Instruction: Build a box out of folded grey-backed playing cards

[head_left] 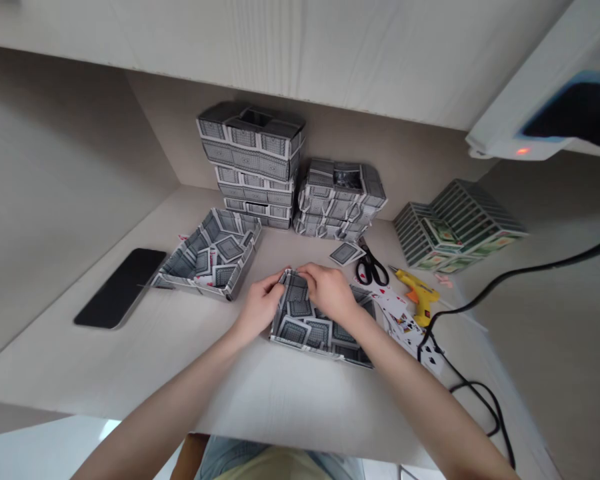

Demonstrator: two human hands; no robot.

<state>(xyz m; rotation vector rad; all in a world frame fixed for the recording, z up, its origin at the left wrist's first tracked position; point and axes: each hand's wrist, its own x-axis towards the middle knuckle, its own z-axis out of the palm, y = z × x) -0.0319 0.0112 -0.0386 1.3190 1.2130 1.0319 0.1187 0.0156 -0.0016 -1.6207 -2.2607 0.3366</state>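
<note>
A shallow tray built from grey-backed playing cards (307,331) lies on the desk in front of me. My left hand (259,305) pinches the tray's far left corner with closed fingers. My right hand (329,291) reaches over the tray and presses its fingers on the same far corner, next to the left hand. A second, similar card tray (207,255) sits to the left, apart from both hands.
Two stacks of finished card boxes (253,163) (339,198) stand against the back wall. A black phone (121,287) lies left. Black scissors (371,267), a yellow glue gun (419,293) with black cable (473,387), loose cards (405,323) and green-backed card decks (453,230) lie right.
</note>
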